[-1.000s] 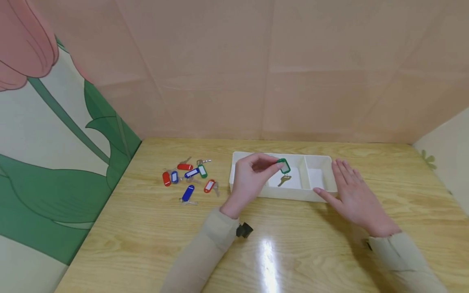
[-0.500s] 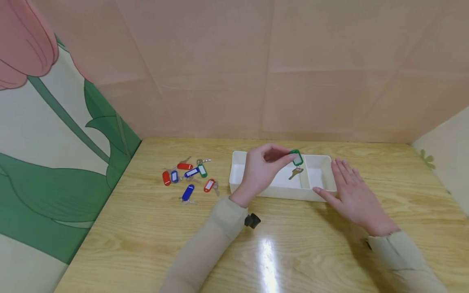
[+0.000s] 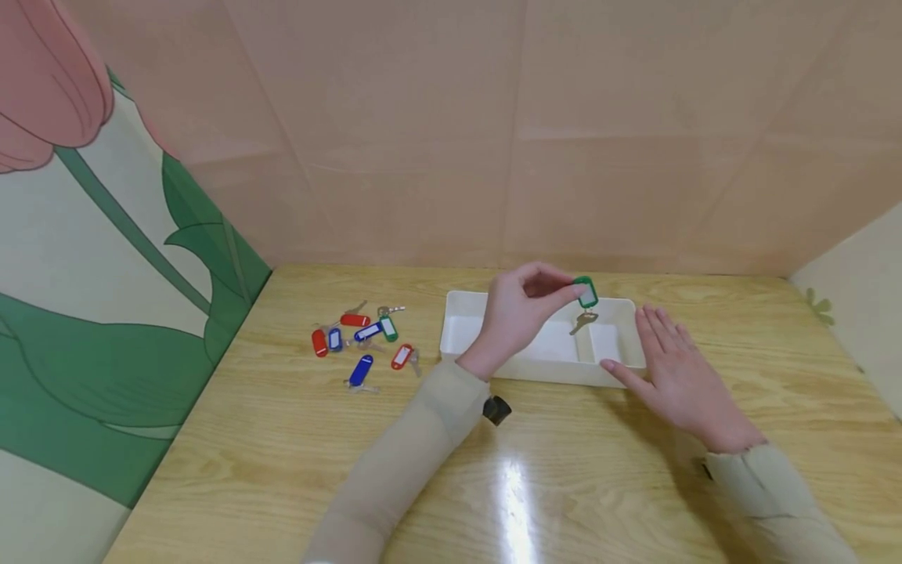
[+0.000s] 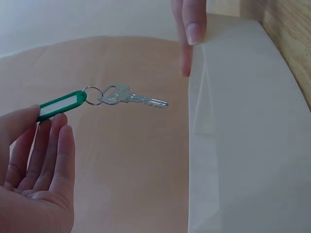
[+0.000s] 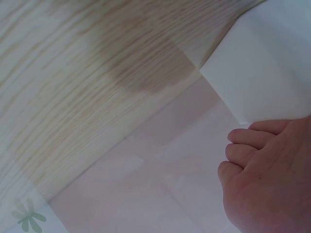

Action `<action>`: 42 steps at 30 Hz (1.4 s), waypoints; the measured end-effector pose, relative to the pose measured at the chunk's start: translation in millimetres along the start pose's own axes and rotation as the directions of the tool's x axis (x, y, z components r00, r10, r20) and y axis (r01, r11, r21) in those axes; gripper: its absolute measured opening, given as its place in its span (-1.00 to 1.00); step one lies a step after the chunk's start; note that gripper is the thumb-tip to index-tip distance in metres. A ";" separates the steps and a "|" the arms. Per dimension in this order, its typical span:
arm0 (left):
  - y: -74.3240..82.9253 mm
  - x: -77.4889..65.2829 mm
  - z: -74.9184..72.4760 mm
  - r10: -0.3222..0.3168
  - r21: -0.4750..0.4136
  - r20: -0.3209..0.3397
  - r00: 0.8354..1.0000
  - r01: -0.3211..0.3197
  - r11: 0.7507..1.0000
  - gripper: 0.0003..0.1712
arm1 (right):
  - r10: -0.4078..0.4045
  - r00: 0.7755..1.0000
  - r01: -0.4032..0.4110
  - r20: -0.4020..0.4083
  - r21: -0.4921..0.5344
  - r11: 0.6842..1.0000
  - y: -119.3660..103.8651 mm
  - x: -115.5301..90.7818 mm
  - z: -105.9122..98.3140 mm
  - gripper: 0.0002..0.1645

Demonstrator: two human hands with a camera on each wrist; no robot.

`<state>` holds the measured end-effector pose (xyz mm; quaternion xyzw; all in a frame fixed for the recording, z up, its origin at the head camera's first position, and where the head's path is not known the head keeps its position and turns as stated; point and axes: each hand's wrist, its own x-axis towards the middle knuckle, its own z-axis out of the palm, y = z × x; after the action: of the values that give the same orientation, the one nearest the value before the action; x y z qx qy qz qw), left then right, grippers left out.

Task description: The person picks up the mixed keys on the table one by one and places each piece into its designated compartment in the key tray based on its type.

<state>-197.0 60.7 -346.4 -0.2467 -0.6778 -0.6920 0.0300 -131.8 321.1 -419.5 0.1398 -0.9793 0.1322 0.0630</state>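
Note:
Between thumb and fingers my left hand (image 3: 517,313) pinches a green key tag (image 3: 586,291) with a white label. From its ring hangs a metal key (image 4: 133,97), over the divider of a white tray (image 3: 535,371) in the head view. My right hand (image 3: 680,376) rests against the tray's right end, fingers straight along the outer wall and thumb at the front corner. In the right wrist view its fingers (image 5: 243,148) lie beside the white wall.
Left of the tray, several tagged keys lie loose on the wooden table (image 3: 268,454): red tags (image 3: 355,320), blue tags (image 3: 362,370) and a green one (image 3: 388,328). A pink-covered wall (image 3: 395,157) stands behind, and a painted wall (image 3: 141,329) on the left.
My left hand has moved right and farther back, carrying the green key tag and its key from over the middle compartment to the divider. My right hand has stayed at the tray's end.

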 end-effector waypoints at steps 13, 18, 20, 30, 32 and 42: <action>-1.7 24.2 14.3 0.018 0.036 0.013 1.000 -0.018 0.999 -0.86 | -0.009 1.000 0.009 -0.014 0.011 1.000 0.8 2.3 -0.7 0.17; -5.9 27.2 22.0 0.000 0.059 0.026 1.000 -0.001 0.998 -0.87 | -0.003 1.000 0.003 -0.007 0.009 1.000 1.0 1.6 0.2 0.17; -8.1 27.4 25.1 -0.008 0.062 0.028 1.000 0.007 0.998 -0.87 | -0.002 1.000 0.002 -0.008 0.011 1.000 0.9 1.1 0.5 0.17; -21.8 27.2 37.6 -0.106 0.059 0.012 0.994 0.105 0.993 -0.87 | -0.006 1.000 0.006 -0.012 -0.004 1.000 1.1 0.7 0.1 0.17; -23.6 26.5 39.2 -0.121 0.062 0.011 0.993 0.120 0.991 -0.87 | -0.010 1.000 0.010 -0.012 -0.010 1.000 1.3 1.0 0.4 0.17; -33.1 22.1 46.8 -0.144 0.053 0.015 0.989 0.143 0.988 -0.87 | -0.021 0.999 0.021 -0.030 -0.013 1.000 2.3 1.1 1.7 0.18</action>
<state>-214.7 114.4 -370.3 -0.2027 -0.7118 -0.6722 -0.0198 -133.6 322.4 -421.5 0.1476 -0.9776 0.1273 0.0800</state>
